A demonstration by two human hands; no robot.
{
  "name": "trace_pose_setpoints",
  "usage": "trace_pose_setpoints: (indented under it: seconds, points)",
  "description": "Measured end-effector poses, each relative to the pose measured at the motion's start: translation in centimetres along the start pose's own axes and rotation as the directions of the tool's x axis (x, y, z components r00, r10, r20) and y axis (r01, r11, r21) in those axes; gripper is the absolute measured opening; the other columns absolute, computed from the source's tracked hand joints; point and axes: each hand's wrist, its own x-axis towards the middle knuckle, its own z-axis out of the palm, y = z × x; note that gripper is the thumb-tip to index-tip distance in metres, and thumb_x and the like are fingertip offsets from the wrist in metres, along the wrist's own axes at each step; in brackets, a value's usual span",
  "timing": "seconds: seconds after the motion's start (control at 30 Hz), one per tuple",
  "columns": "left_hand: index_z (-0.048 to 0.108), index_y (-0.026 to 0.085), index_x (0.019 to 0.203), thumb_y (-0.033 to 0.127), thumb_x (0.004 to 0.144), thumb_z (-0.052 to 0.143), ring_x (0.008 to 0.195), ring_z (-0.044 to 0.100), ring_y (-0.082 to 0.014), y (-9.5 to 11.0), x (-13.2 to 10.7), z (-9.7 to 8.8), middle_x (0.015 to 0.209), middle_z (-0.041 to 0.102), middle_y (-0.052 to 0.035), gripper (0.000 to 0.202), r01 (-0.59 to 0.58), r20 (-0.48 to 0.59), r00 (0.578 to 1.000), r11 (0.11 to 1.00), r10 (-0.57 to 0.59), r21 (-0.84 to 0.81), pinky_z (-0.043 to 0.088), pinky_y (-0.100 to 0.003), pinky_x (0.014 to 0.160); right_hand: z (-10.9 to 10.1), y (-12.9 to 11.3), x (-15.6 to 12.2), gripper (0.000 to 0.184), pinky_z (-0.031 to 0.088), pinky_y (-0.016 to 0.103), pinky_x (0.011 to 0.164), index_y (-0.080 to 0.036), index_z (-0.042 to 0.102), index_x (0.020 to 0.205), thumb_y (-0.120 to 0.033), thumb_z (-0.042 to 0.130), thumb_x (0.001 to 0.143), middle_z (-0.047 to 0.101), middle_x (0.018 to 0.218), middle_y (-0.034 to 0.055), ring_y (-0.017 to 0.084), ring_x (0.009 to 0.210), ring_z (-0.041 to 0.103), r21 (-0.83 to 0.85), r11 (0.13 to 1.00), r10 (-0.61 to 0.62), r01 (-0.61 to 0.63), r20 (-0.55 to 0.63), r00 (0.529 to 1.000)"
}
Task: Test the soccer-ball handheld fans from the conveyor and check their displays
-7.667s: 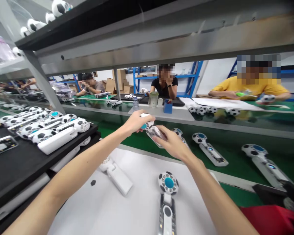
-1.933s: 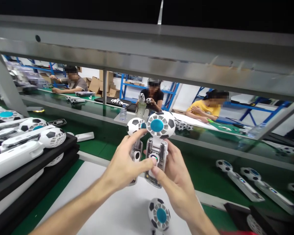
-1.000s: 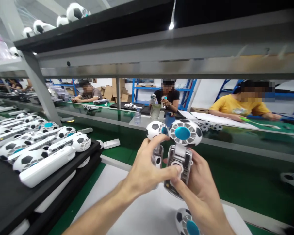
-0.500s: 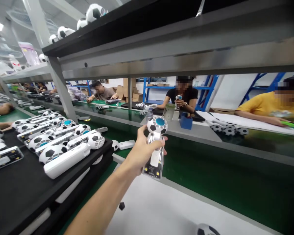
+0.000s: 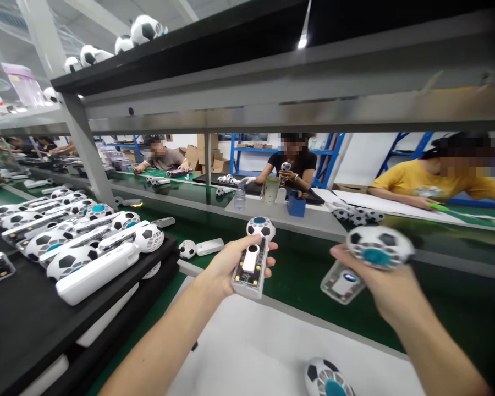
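My left hand (image 5: pixel 225 264) is closed round a small hand-held fan (image 5: pixel 253 256) with a football-patterned head and a clear handle, held over the near edge of the green belt (image 5: pixel 305 275). My right hand (image 5: pixel 385 280) grips a second fan of the same kind (image 5: pixel 365 256), its head tilted to the right and its handle pointing down-left. The two fans are apart, about a hand's width between them. A third fan's head (image 5: pixel 325 380) lies on the white mat (image 5: pixel 251 352) below.
A black tray (image 5: pixel 45 286) stacked with several football fans stands at the left. One fan with a white handle (image 5: pixel 200 247) lies on the belt. A metal shelf (image 5: pixel 272 82) runs overhead. Three people sit at the far bench.
My right hand has come back into view holding its fan, now off to the right. The left hand has lowered its fan a little and tilted it flatter.
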Motion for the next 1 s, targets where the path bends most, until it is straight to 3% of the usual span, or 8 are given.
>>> trace_pose_setpoints:
  seconds: [0.33, 0.43, 0.53, 0.57, 0.6, 0.63, 0.9, 1.0]
  points:
    - [0.049, 0.020, 0.097, 0.019, 0.072, 0.076, 0.056, 0.061, -0.0128, -0.6, 0.5, -0.6, 0.076, 0.063, 0.0011, 0.037, -0.377, -0.117, 0.906, 0.900, 0.408, 0.220, 0.053, -0.027, 0.054, 2.3, 9.0, 3.2, 0.051, 0.036, 0.067, 0.101, -0.002, 0.061, 0.110, -0.029, 0.064, 0.067, 0.056, 0.123, 0.0377, 0.060, 0.124, 0.046, -0.434, 0.887, 0.176, -0.160, -0.005, 0.984]
    - [0.046, 0.022, 0.098, 0.016, 0.070, 0.077, 0.057, 0.061, -0.0131, -0.4, 0.2, -0.1, 0.076, 0.063, 0.0027, 0.042, -0.448, -0.115, 0.864, 0.852, 0.491, 0.272, 0.052, -0.027, 0.056, 3.7, 7.3, 1.9, 0.057, 0.025, 0.068, 0.111, -0.004, 0.061, 0.116, -0.032, 0.066, 0.067, 0.042, 0.144, 0.0349, 0.057, 0.140, 0.028, -0.435, 0.897, 0.122, -0.080, 0.069, 0.990]
    - [0.043, 0.022, 0.098, 0.018, 0.071, 0.076, 0.057, 0.060, -0.0136, -0.5, 0.0, 0.5, 0.073, 0.061, 0.0034, 0.043, -0.502, -0.064, 0.836, 0.806, 0.545, 0.312, 0.050, -0.027, 0.056, 5.9, 3.5, -1.8, 0.053, 0.043, 0.052, 0.109, -0.019, 0.064, 0.122, -0.052, 0.062, 0.081, 0.057, 0.137, 0.0160, 0.038, 0.132, 0.050, -0.294, 0.954, 0.048, 0.053, 0.326, 0.944]
    - [0.043, 0.022, 0.099, 0.019, 0.071, 0.076, 0.058, 0.060, -0.0137, -0.7, 0.0, 0.7, 0.074, 0.061, 0.0033, 0.044, -0.517, -0.052, 0.827, 0.794, 0.559, 0.318, 0.049, -0.026, 0.055, 6.6, 2.1, -3.4, 0.053, 0.051, 0.046, 0.101, -0.022, 0.064, 0.124, -0.059, 0.054, 0.088, 0.063, 0.130, 0.0119, 0.031, 0.122, 0.060, -0.181, 0.981, 0.028, 0.067, 0.472, 0.881]
    - [0.043, 0.022, 0.100, 0.020, 0.071, 0.077, 0.060, 0.061, -0.0138, -0.9, -0.1, 0.9, 0.076, 0.062, 0.0030, 0.044, -0.527, -0.047, 0.821, 0.787, 0.569, 0.321, 0.049, -0.026, 0.055, 7.2, 0.9, -5.0, 0.057, 0.052, 0.047, 0.101, -0.020, 0.057, 0.133, -0.059, 0.053, 0.092, 0.060, 0.135, 0.0134, 0.030, 0.124, 0.059, 0.027, 0.999, 0.001, -0.028, 0.703, 0.711]
    - [0.043, 0.022, 0.101, 0.021, 0.071, 0.077, 0.063, 0.061, -0.0139, -1.1, -0.1, 1.0, 0.078, 0.062, 0.0026, 0.046, -0.530, -0.047, 0.819, 0.784, 0.572, 0.323, 0.049, -0.025, 0.057, 7.7, -0.2, -6.4, 0.061, 0.051, 0.048, 0.102, -0.020, 0.052, 0.138, -0.058, 0.058, 0.091, 0.058, 0.137, 0.0143, 0.031, 0.125, 0.058, 0.160, 0.981, -0.058, -0.111, 0.784, 0.618]
    - [0.045, 0.022, 0.111, 0.042, 0.079, 0.076, 0.073, 0.061, -0.0127, -1.5, -0.1, 1.0, 0.088, 0.064, -0.0006, 0.049, -0.481, 0.053, 0.863, 0.786, 0.502, 0.388, 0.049, -0.026, 0.072, 7.4, -2.8, -9.5, 0.057, 0.059, 0.037, 0.075, -0.025, 0.050, 0.138, -0.045, 0.069, 0.088, 0.059, 0.126, 0.0121, 0.026, 0.105, 0.062, 0.286, 0.926, -0.067, -0.247, 0.768, 0.637]
    - [0.045, 0.021, 0.127, 0.073, 0.094, 0.022, 0.081, 0.066, -0.0191, -0.8, 1.2, -0.5, 0.099, 0.067, -0.0084, 0.065, -0.440, 0.175, 0.889, 0.681, 0.424, 0.585, 0.052, -0.031, 0.075, 6.5, -4.0, -8.9, 0.055, 0.055, 0.030, 0.065, -0.025, 0.053, 0.137, -0.040, 0.071, 0.088, 0.063, 0.104, 0.0074, 0.019, 0.083, 0.060, 0.316, 0.877, -0.057, -0.361, 0.815, 0.577]
